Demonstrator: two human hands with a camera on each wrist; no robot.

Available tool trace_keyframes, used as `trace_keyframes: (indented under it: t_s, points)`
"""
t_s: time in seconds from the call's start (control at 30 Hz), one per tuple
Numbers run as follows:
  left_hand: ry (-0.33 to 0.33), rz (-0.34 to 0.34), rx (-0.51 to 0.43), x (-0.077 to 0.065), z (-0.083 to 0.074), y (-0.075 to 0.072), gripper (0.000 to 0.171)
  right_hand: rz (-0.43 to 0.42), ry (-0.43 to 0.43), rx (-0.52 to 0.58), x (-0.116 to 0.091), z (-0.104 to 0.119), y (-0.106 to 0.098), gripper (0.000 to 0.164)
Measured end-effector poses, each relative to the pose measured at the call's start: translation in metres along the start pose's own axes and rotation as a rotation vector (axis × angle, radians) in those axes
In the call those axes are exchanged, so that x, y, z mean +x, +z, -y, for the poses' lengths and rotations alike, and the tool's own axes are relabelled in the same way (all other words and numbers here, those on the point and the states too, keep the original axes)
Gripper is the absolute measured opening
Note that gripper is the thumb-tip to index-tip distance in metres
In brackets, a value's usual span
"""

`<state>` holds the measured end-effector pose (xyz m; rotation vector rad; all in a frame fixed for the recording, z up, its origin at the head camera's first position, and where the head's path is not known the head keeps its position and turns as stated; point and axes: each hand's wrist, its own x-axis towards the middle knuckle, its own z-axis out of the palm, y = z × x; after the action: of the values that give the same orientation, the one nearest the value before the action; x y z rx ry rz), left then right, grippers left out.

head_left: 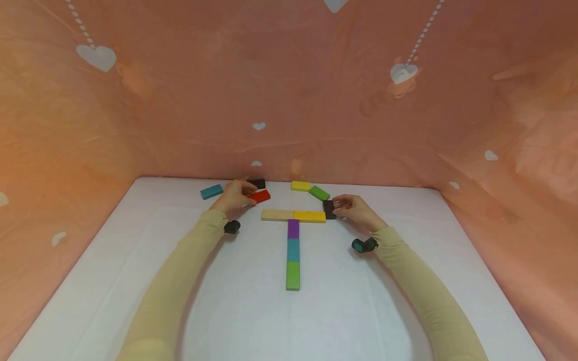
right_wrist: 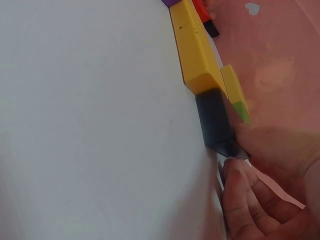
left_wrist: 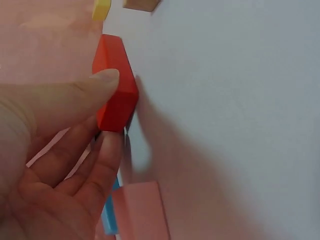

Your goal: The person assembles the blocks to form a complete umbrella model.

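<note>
My left hand (head_left: 235, 195) pinches a red block (head_left: 260, 196) between thumb and fingers near the table's back edge. In the left wrist view, the thumb lies across the red block (left_wrist: 116, 85), which is tilted. Beside the right end of a yellow block (head_left: 309, 216), my right hand (head_left: 356, 209) grips a black block (head_left: 329, 209). The right wrist view shows this black block (right_wrist: 215, 120) right at the yellow block's end (right_wrist: 195, 50), thumb and fingertips at its near end. A natural wood block (head_left: 277, 215) continues the yellow one leftward.
Below that row, purple (head_left: 293, 229), blue (head_left: 293, 250) and green (head_left: 293, 276) blocks form a column. Along the back lie another blue block (head_left: 211, 191), a black one (head_left: 257, 184), a yellow one (head_left: 300, 186) and a green one (head_left: 319, 193). A pink block (left_wrist: 145, 210) shows near the left hand.
</note>
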<state>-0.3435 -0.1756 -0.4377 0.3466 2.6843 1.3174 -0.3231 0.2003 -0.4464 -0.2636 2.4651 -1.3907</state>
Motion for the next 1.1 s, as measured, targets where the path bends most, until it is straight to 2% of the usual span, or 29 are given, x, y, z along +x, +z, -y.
trace_keyframes:
  t_s: [0.2,0.43,0.67,0.87,1.1]
  points:
    - [0.005,0.024,0.076,0.002,-0.006,-0.002,0.039,-0.003,-0.029,-0.007,0.002,-0.003,0.000,0.045]
    - [0.015,0.068,0.080,0.002,-0.012,-0.003,0.041,-0.001,-0.032,-0.016,0.003,-0.003,-0.001,0.045]
    - [-0.043,0.110,0.077,-0.002,-0.024,-0.002,0.038,0.001,-0.030,-0.003,0.003,-0.004,-0.001,0.043]
    - [-0.048,0.079,0.096,0.002,-0.023,0.002,0.027,0.004,-0.020,0.000,0.002,-0.003,0.000,0.043]
    - [-0.033,-0.025,-0.006,0.001,-0.012,0.004,0.029,0.001,-0.013,0.007,0.002,-0.004,0.000,0.043]
